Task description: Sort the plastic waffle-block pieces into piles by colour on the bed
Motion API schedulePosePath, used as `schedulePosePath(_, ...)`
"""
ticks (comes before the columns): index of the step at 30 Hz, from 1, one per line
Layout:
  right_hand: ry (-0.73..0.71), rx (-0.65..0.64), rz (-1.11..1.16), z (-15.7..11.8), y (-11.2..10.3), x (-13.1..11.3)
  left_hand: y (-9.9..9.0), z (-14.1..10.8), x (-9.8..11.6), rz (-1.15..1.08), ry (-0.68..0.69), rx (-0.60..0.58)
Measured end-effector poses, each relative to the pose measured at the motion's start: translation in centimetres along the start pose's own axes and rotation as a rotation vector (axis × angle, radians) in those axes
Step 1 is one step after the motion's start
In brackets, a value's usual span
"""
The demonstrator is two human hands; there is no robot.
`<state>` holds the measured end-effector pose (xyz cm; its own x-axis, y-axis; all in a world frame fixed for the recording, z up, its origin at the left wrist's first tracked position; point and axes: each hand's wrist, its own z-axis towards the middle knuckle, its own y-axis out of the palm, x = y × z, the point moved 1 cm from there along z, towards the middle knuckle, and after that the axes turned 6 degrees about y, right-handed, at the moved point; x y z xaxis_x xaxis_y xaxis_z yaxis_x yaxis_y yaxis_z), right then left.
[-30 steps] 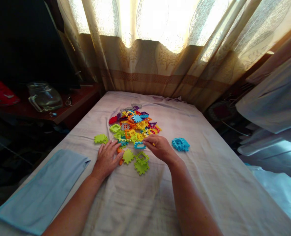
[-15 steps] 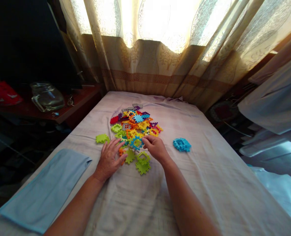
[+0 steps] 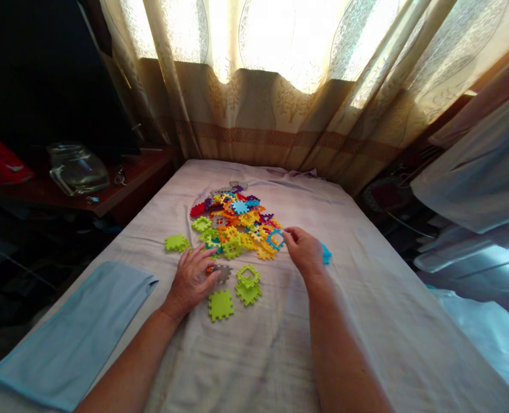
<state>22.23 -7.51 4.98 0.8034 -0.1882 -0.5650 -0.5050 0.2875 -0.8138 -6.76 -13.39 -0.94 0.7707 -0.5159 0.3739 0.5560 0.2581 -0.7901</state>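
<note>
My right hand (image 3: 303, 250) pinches a blue square building tile (image 3: 275, 240) with an open middle, holding it at the right edge of a mixed pile of toothed plastic tiles (image 3: 237, 221). My left hand (image 3: 193, 279) lies on the sheet with fingers spread, its thumb beside a grey tile (image 3: 225, 273) and an orange piece partly under the fingers; whether it touches them I cannot tell. Right of the left hand are two overlapping lime green tiles (image 3: 248, 285). A solid lime green tile (image 3: 220, 305) lies nearer to me. Behind my right hand, a blue tile stack (image 3: 326, 254) is mostly hidden.
A lime green tile (image 3: 177, 242) sits left of the pile. A folded light blue cloth (image 3: 76, 332) covers the bed's left side. On a dark red cabinet at left stands a glass jug (image 3: 77, 169). Curtains (image 3: 258, 109) hang behind the bed, and clothes (image 3: 482, 166) at right.
My right hand has moved right with the blue tile, now partly covering the blue stack. The solid lime green tile has shifted nearer to me. A grey tile now shows beside my left hand.
</note>
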Motion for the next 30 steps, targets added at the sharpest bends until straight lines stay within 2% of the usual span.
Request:
schedulePosePath(2,0.098,0.035,-0.135,0.9,-1.6,2.3,-0.1,0.0,0.1,-0.002,0.006,-0.002)
schedulePosePath(6,0.173,0.066,-0.259,1.7,-3.5,5.6,-0.5,0.1,0.3,-0.032,0.016,-0.003)
schedulePosePath(16,0.31,-0.025,-0.349,1.9,-5.4,7.9,-0.9,0.1,0.0,-0.041,-0.05,0.081)
schedulePosePath(20,0.287,0.029,-0.322,1.8,-5.5,6.8,-0.4,0.0,-0.8,0.051,-0.103,0.115)
schedulePosePath(24,0.131,0.001,-0.239,1.1,-3.9,3.7,0.2,0.0,-1.4,0.158,-0.166,0.099)
schedulePosePath(27,-0.014,-0.058,-0.188,0.5,-2.3,1.7,0.4,0.3,-1.5,0.196,-0.196,0.065)
schedulePosePath(30,-0.056,-0.063,-0.167,0.3,-1.9,1.4,0.2,1.0,-1.1,0.219,-0.247,-0.015)
